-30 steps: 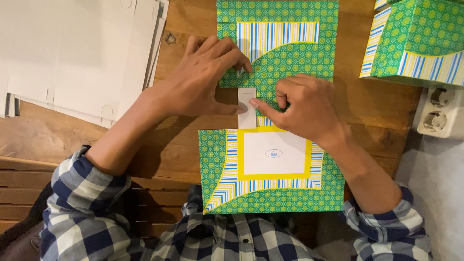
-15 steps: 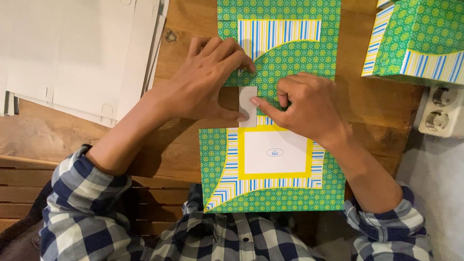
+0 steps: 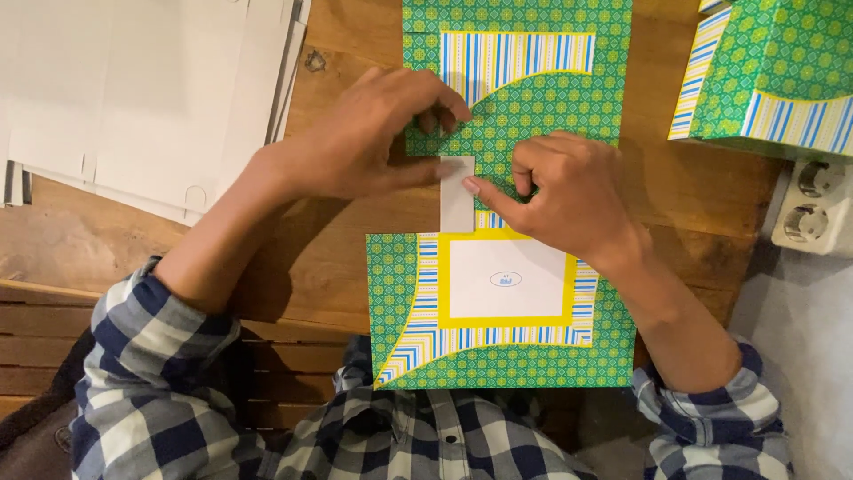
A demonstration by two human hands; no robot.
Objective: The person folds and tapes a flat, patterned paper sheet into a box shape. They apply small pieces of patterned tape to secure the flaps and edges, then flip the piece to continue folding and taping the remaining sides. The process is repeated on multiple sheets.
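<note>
A flat, unfolded cardboard box blank (image 3: 506, 338), green-patterned with blue and yellow stripes and a white panel framed in yellow, lies on the wooden table (image 3: 338, 240) in front of me. My left hand (image 3: 373, 138) presses down on its left edge near the middle, thumb against a small white flap (image 3: 457, 203). My right hand (image 3: 564, 191) rests on the blank to the right of the flap, its index fingertip touching the flap's upper right edge.
A stack of plain white flat cardboard sheets (image 3: 133, 89) lies at the upper left. A folded box in the same green pattern (image 3: 773, 71) stands at the upper right. A white double wall socket (image 3: 813, 209) sits at the right edge.
Both hands have stayed on the blank, with only small finger shifts around the white flap.
</note>
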